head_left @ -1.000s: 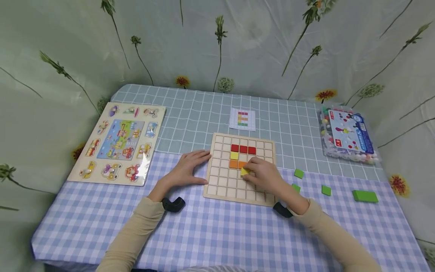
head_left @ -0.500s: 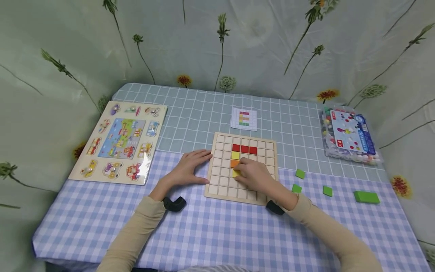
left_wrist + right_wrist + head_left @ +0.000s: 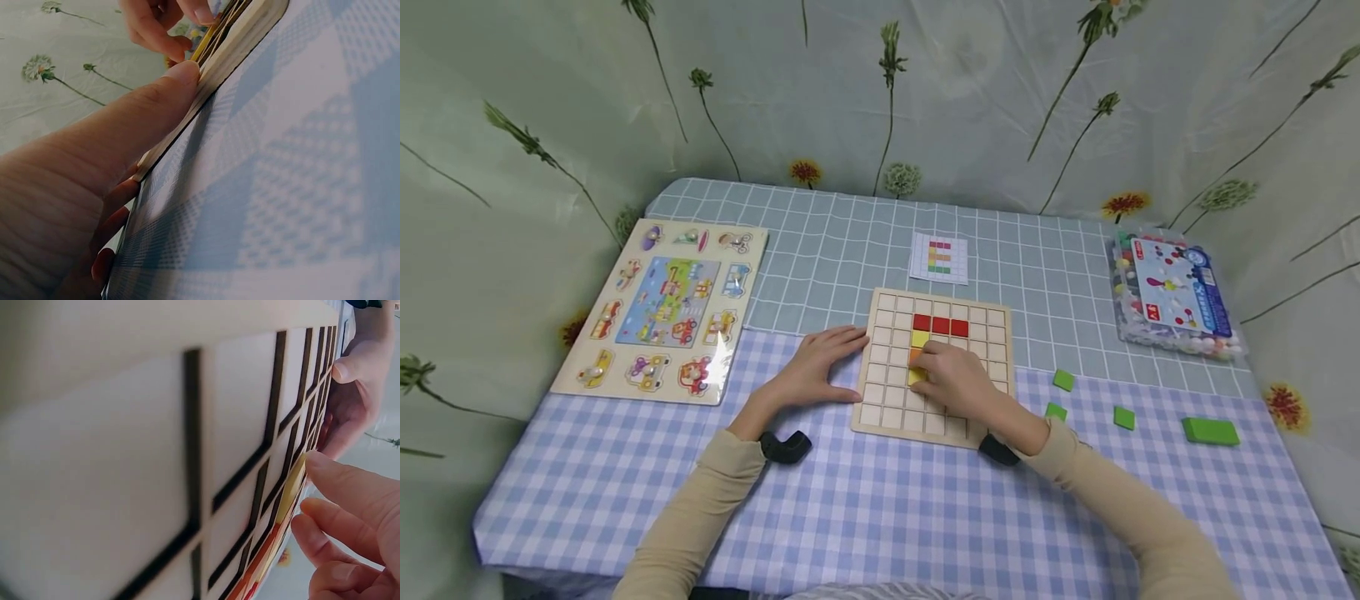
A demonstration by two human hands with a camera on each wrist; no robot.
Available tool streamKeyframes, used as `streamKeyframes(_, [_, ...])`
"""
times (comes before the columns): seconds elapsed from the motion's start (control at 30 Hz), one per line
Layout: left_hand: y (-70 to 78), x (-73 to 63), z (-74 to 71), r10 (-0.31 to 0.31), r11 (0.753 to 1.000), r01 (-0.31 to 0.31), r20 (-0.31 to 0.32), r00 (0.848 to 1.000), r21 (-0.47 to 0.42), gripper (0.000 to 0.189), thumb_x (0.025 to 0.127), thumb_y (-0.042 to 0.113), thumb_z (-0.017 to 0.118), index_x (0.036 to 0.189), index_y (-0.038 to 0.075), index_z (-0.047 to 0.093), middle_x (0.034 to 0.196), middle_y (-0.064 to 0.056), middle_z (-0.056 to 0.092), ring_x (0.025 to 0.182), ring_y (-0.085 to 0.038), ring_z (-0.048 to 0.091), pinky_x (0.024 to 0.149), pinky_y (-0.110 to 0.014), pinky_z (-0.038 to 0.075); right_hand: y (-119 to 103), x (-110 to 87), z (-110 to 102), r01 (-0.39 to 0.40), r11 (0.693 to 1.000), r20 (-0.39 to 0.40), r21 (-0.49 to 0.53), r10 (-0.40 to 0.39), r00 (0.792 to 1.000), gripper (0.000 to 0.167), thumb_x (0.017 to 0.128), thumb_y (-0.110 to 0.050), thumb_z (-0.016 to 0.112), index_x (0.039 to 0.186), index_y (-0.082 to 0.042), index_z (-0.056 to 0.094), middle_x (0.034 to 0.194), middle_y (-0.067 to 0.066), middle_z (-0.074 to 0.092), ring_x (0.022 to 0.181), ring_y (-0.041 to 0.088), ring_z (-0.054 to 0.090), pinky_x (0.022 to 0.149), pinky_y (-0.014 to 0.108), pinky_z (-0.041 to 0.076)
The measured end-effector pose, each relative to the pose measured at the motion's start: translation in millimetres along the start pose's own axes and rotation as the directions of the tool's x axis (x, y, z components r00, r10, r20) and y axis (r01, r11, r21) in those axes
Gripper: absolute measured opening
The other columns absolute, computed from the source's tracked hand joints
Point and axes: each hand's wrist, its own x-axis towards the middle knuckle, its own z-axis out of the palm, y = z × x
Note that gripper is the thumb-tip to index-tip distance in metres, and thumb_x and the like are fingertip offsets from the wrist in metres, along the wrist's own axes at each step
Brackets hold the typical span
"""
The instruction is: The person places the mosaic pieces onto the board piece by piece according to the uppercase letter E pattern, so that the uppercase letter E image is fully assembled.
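Observation:
A wooden grid board lies flat on the table. My left hand rests beside its left edge, thumb and extended fingers touching the rim. My right hand reaches over the board, thumb and fingertips on a yellow tile lying in a cell; in the right wrist view the thumb sits at one end of this yellow tile. Above it are an orange tile, partly covered by the fingers, another yellow tile and a row of red tiles. Cells under the right hand are hidden.
Behind the board lies a pattern card. Green tiles and a green block are on the right. A picture knob puzzle occupies the left, and a clear box of beads the back right.
My right hand has moved left across the board with the yellow tile, into the column under the orange tile. The left hand has stayed at the board's edge.

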Motion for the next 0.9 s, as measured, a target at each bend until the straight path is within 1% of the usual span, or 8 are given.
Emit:
streamKeyframes(0.13, [1.0, -0.5, 0.0, 0.006, 1.000, -0.006, -0.005, 1.000, 0.008, 0.089, 0.071, 0.047, 0.076, 0.144, 0.012, 0.039, 0.151, -0.007, 0.038, 0.141, -0.028, 0.030, 0.107, -0.052, 0.026, 4, -5.2, -1, -0.019, 1.000, -0.020, 0.004, 0.019, 1.000, 0.022, 0.077, -0.022, 0.075, 0.097, -0.012, 0.074, 0.092, 0.001, 0.069, 0.080, 0.014, 0.064, 0.064, 0.028, 0.052])
streamKeyframes(0.23, [1.4, -0.4, -0.5, 0.004, 1.000, -0.004, -0.010, 1.000, 0.011, 0.089, 0.071, 0.047, 0.076, 0.144, 0.012, 0.039, 0.151, -0.007, 0.038, 0.141, -0.028, 0.031, 0.106, -0.053, 0.026, 9, -11.1, -3, -0.030, 0.999, -0.051, 0.013, 0.031, 0.998, 0.021, 0.078, -0.018, 0.073, 0.097, -0.012, 0.074, 0.091, 0.001, 0.069, 0.081, 0.015, 0.064, 0.063, 0.029, 0.051])
streamKeyframes(0.33, [1.5, 0.0, -0.7, 0.001, 1.000, -0.001, -0.010, 1.000, 0.004, 0.089, 0.071, 0.047, 0.077, 0.144, 0.012, 0.039, 0.151, -0.007, 0.038, 0.141, -0.028, 0.030, 0.106, -0.053, 0.026, 16, -17.5, -7, -0.049, 0.999, -0.072, 0.020, 0.050, 0.996, 0.020, 0.077, -0.016, 0.073, 0.097, -0.011, 0.074, 0.090, 0.002, 0.069, 0.081, 0.016, 0.064, 0.065, 0.031, 0.052])
streamKeyframes(0.47, [0.2, 0.0, 0.4, 0.010, 1.000, -0.010, -0.013, 1.000, 0.007, 0.089, 0.071, 0.046, 0.077, 0.143, 0.011, 0.039, 0.150, -0.008, 0.038, 0.141, -0.028, 0.030, 0.106, -0.053, 0.026, 27, -25.8, -12, -0.065, 0.998, -0.080, 0.009, 0.066, 0.995, 0.023, 0.077, -0.017, 0.075, 0.098, -0.008, 0.073, 0.091, 0.004, 0.070, 0.084, 0.019, 0.065, 0.071, 0.034, 0.053])
streamKeyframes(0.6, [-1.7, -1.2, 1.2, 0.020, 1.000, -0.020, -0.029, 0.999, 0.017, 0.088, 0.070, 0.045, 0.077, 0.143, 0.010, 0.041, 0.149, -0.009, 0.040, 0.140, -0.029, 0.032, 0.106, -0.053, 0.026, 38, -32.7, -17, -0.090, 0.996, -0.088, 0.005, 0.090, 0.992, 0.021, 0.078, -0.015, 0.074, 0.097, -0.007, 0.073, 0.093, 0.005, 0.072, 0.088, 0.021, 0.065, 0.074, 0.036, 0.054])
streamKeyframes(0.73, [-1.9, -1.5, 2.1, 0.023, 1.000, -0.022, -0.030, 0.999, 0.021, 0.088, 0.070, 0.046, 0.077, 0.142, 0.010, 0.041, 0.149, -0.009, 0.040, 0.140, -0.029, 0.032, 0.106, -0.053, 0.027, 50, -43.3, -20, -0.131, 0.991, -0.129, 0.036, 0.135, 0.982, 0.019, 0.078, -0.013, 0.073, 0.096, -0.006, 0.073, 0.093, 0.007, 0.072, 0.088, 0.024, 0.066, 0.074, 0.038, 0.053])
streamKeyframes(0.9, [-0.8, 0.3, 2.0, 0.023, 0.999, -0.023, -0.029, 0.999, 0.029, 0.089, 0.070, 0.046, 0.077, 0.143, 0.011, 0.041, 0.150, -0.008, 0.040, 0.140, -0.028, 0.032, 0.106, -0.053, 0.027, 67, -59.6, -24, -0.169, 0.985, -0.202, 0.042, 0.174, 0.964, 0.021, 0.076, -0.012, 0.075, 0.096, -0.003, 0.072, 0.092, 0.010, 0.071, 0.087, 0.028, 0.066, 0.071, 0.041, 0.053])
